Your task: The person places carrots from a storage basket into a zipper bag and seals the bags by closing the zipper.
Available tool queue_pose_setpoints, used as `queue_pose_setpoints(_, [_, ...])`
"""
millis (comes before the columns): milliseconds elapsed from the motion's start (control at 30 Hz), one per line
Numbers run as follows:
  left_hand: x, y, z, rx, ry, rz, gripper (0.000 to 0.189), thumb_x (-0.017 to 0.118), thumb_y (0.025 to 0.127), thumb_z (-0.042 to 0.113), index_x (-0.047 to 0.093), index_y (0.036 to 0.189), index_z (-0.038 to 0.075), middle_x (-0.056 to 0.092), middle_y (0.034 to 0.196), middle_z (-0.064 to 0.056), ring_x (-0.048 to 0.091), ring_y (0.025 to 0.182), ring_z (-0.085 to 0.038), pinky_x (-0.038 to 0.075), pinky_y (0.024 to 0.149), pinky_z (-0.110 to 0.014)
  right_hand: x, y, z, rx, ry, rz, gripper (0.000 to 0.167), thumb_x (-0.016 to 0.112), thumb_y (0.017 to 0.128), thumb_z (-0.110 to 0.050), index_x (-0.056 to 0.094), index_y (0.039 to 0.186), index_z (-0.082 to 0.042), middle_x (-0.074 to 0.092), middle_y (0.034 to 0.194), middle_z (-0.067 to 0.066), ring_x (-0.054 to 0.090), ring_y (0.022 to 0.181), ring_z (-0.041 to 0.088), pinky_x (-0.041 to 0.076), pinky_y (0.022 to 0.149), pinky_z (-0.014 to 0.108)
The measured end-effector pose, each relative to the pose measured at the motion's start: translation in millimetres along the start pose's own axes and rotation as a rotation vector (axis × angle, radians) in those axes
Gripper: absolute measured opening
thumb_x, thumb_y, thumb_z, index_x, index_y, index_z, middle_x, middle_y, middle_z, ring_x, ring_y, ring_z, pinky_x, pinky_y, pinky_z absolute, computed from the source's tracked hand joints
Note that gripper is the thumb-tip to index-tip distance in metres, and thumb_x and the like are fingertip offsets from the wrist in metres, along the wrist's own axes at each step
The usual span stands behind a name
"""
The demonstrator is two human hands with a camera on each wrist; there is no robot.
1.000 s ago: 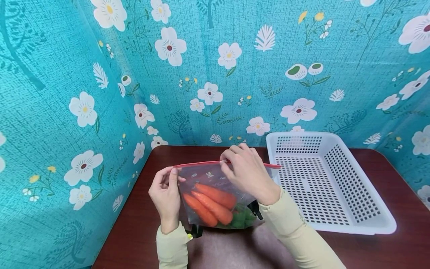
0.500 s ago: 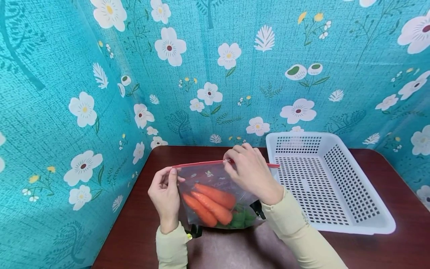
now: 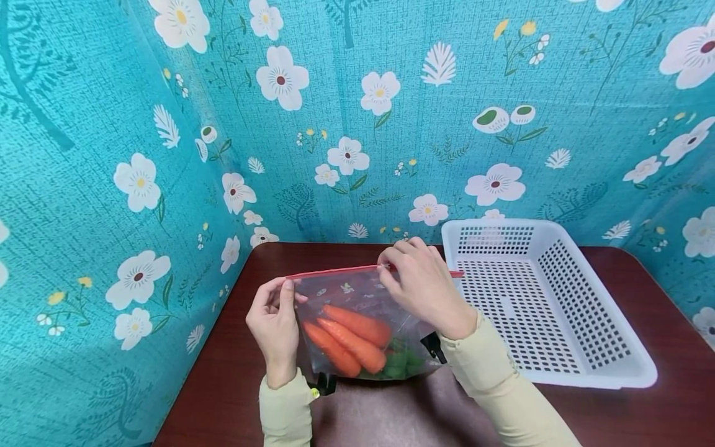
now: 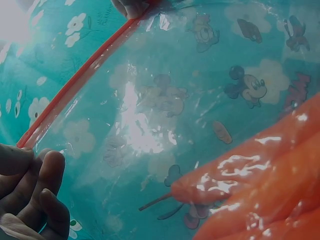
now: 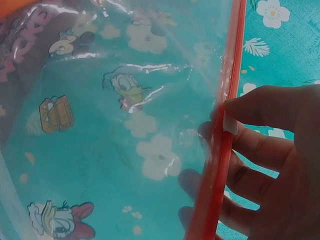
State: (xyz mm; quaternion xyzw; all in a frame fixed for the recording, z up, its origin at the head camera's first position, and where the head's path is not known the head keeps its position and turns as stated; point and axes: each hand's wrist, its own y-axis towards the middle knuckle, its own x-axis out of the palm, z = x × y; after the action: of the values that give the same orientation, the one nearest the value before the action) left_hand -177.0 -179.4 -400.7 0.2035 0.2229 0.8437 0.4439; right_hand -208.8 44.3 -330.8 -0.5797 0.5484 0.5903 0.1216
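A clear zip bag [image 3: 363,295] with a red zip strip along its top and cartoon prints stands on the table. Inside lie three orange carrots [image 3: 357,344] and some green vegetables [image 3: 399,363] at the lower right. My left hand [image 3: 276,329] pinches the bag's top left corner between thumb and fingers. Farther right along the strip, my right hand [image 3: 419,285] pinches a small whitish slider [image 5: 230,124] on the red zip [image 5: 227,75]. Some right fingertips show through the film behind the bag in the right wrist view.
A white plastic basket [image 3: 620,316] with a perforated floor and walls stands to the right, near my right forearm. Underneath is a dark red-brown table [image 3: 223,385]. Turquoise floral cloth [image 3: 346,205] hangs behind and to the left.
My right hand has slid a short way right along the red zip with the slider. My left hand stays at the corner, and the carrots have hardly moved.
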Motion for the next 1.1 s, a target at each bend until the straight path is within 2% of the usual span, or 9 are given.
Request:
queue_pose_setpoints(100, [-0.6,0.0,-0.1,-0.001,0.001,0.002,0.017,0.065,0.091,0.006,0.066,0.099,-0.008,0.073,0.087,-0.007,0.065,0.059,-0.009,0.054,0.063,-0.018,-0.9,-0.4,1.4,0.005,0.001,-0.001,0.012,0.059,0.090,-0.020,0.070,0.085,-0.018,0.067,0.087,-0.003,0.053,0.083,0.021,0.043,0.072,0.038])
queue_pose_setpoints(267, [-1.6,-0.3,-1.8,0.004,0.013,0.000,0.016,0.065,0.090,0.004,0.066,0.101,-0.008,0.073,0.089,-0.013,0.065,0.059,-0.008,0.053,0.063,-0.017,-2.6,-1.4,4.0,0.021,0.000,-0.011,0.012,0.059,0.089,-0.021,0.069,0.085,-0.018,0.066,0.085,-0.004,0.053,0.083,0.021,0.043,0.072,0.039])
queue_pose_setpoints(667, [1.4,0.3,-1.4,0.011,-0.023,0.001,0.016,0.065,0.090,0.004,0.065,0.099,-0.010,0.073,0.086,-0.001,0.065,0.058,-0.009,0.054,0.064,-0.018,-6.7,-6.1,13.6,0.030,-0.001,-0.015,0.013,0.058,0.090,-0.022,0.069,0.086,-0.015,0.067,0.088,-0.001,0.052,0.084,0.023,0.042,0.072,0.037])
queue_pose_setpoints(1100, [1.1,-0.2,-1.6,0.004,-0.012,0.001,0.016,0.065,0.090,0.003,0.065,0.100,-0.009,0.073,0.087,-0.004,0.065,0.058,-0.008,0.053,0.064,-0.017,-9.4,-9.0,18.1,0.057,0.007,-0.032,0.013,0.060,0.090,-0.021,0.070,0.087,-0.014,0.067,0.089,0.000,0.051,0.083,0.022,0.042,0.073,0.036])
